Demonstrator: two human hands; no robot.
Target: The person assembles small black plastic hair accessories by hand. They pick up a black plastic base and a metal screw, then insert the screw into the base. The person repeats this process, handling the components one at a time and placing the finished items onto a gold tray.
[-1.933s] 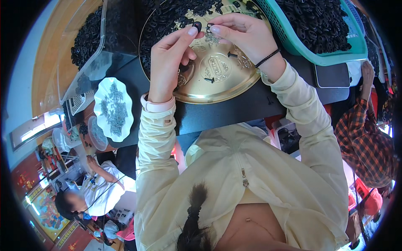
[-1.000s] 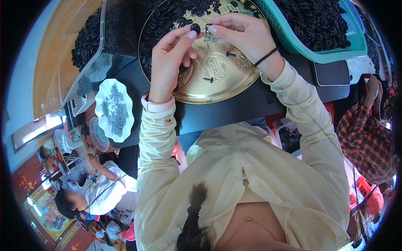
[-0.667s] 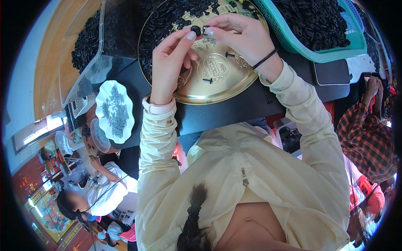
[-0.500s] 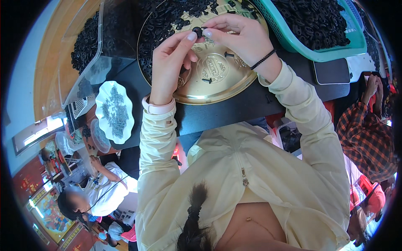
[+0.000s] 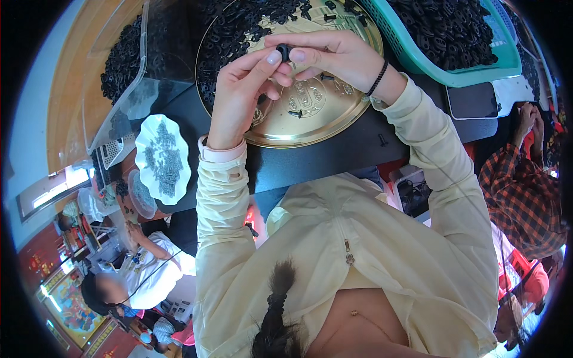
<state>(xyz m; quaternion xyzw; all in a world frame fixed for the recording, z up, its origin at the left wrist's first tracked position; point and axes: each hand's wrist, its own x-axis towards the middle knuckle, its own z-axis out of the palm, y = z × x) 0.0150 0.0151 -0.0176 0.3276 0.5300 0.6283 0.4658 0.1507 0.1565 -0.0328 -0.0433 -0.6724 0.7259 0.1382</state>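
Observation:
Over the round gold tray [image 5: 334,128], both my hands meet around a small, rounded black plastic piece [image 5: 284,51]. Thumb and fingertips of my left hand [image 5: 239,89] pinch it from the left. From the other side, the thumb of my right hand [image 5: 340,56] presses against it, with the index finger stretched over its top. My fingers cover part of the piece. Small black plastic parts [image 5: 230,45] are heaped along the tray's far left side. A dark peg-like piece [image 5: 295,114] lies on the tray's bare near part.
Left of the tray stand a white scalloped dish [image 5: 143,155] of small grey pieces and a clear plastic bin [image 5: 116,128]. At right are a turquoise basket [image 5: 456,79] of black parts and a phone [image 5: 473,101]. Another peg-like piece [image 5: 382,140] lies near the table's edge.
My right hand has turned, its wrist shifting slightly right and its index finger now reaching left over the black piece. My left hand has barely moved and still pinches it.

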